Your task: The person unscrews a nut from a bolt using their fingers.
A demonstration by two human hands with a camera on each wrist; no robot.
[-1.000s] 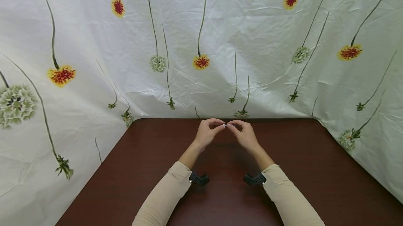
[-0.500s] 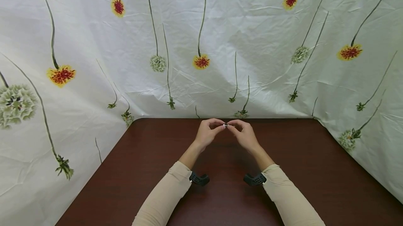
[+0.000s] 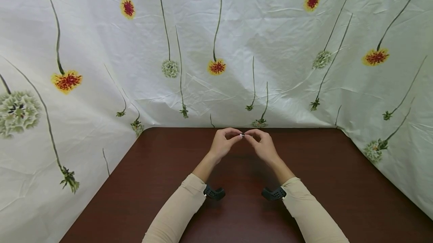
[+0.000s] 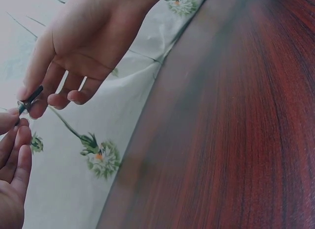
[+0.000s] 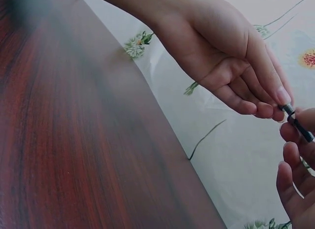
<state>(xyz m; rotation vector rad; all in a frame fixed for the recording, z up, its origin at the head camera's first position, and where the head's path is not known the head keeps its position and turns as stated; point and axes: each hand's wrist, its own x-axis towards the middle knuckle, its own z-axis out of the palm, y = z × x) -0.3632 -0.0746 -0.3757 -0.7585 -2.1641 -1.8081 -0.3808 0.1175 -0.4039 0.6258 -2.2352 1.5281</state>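
My left hand [image 3: 221, 146] and right hand [image 3: 265, 147] meet fingertip to fingertip above the table's far part. Between them is a small threaded bolt [image 5: 303, 131], silver at one end and dark at the other, with a ring-like piece round its middle. In the right wrist view, my left hand [image 5: 211, 51] pinches the silver end by thumb and fingers. The right hand [image 5: 301, 199] grips the dark end there, lower right. Seen from the left wrist, the right hand [image 4: 93, 42] is above and the left hand [image 4: 10, 189] below. Fingertips partly hide the bolt.
A dark reddish-brown wooden table [image 3: 152, 183] lies beneath both arms. Behind it and at its sides hangs a white flower-print cloth [image 3: 189, 28]. Dark straps [image 3: 214, 192] sit at both wrists, beside beige sleeves [image 3: 176, 209].
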